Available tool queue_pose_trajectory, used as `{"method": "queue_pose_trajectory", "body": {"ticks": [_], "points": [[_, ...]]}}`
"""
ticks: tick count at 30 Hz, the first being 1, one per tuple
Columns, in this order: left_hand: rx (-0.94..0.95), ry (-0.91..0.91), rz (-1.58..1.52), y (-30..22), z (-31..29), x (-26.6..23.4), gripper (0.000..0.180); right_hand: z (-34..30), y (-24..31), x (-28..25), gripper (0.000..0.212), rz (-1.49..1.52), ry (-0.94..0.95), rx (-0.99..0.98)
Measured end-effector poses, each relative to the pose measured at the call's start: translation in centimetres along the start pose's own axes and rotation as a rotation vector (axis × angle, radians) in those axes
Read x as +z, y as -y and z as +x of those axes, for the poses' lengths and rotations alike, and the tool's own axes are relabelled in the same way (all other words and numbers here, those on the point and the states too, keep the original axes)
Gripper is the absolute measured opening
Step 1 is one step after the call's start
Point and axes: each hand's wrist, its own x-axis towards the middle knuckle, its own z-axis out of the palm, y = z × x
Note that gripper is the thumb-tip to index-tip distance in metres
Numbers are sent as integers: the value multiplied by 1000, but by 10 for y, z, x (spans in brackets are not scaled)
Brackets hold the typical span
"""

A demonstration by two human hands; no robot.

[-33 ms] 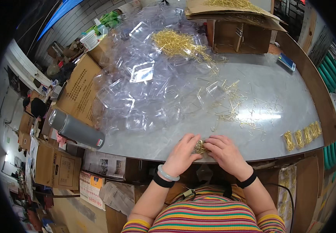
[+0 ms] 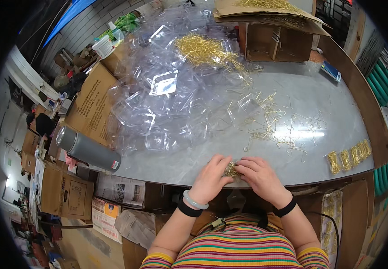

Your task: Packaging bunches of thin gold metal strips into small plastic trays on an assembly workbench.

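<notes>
Both my hands meet at the table's near edge around a small bundle of gold wire hooks [image 2: 230, 170]. My left hand [image 2: 210, 178] has its fingers closed against the bundle's left side. From the right, the curled fingers of my right hand [image 2: 262, 178] press on the same bundle. Much of it is hidden by my fingers. Beyond my hands, loose gold hooks [image 2: 265, 130] lie scattered on the grey tabletop [image 2: 176, 166]. To the right, several finished-looking gold hook bundles [image 2: 345, 160] are lined up near the table edge.
A heap of clear plastic boxes [image 2: 171, 112] covers the table's left and middle, with a gold hook pile [image 2: 207, 49] on it. A grey bottle [image 2: 88, 148] lies tilted at the left. A cardboard box [image 2: 272, 42] stands at the back; a wooden rim [image 2: 359, 94] borders the right.
</notes>
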Motion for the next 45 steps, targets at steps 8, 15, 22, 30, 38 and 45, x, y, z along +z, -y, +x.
{"method": "queue_pose_trajectory", "body": {"ticks": [8, 15, 22, 30, 38, 45], "points": [[-190, -64, -538, -8, -11, 6, 61, -6, -1, 3, 39, 2, -103, 104], [52, -39, 130, -5, -5, -3, 66, -3, 7, -5, 40, -67, -70, 68], [74, -58, 211, -10, 2, 6, 62, -8, -8, -4, 43, 49, -18, 9], [16, -160, 181, -10, 0, 18, 40, -7, 3, -2, 57, 8, -53, 142], [-26, -154, -140, -18, -9, 19, 39, -5, 3, 3, 56, -136, -13, 107], [91, -177, 208, -13, -10, 7, 40, -9, 2, 0, 59, -5, -12, 174]]}}
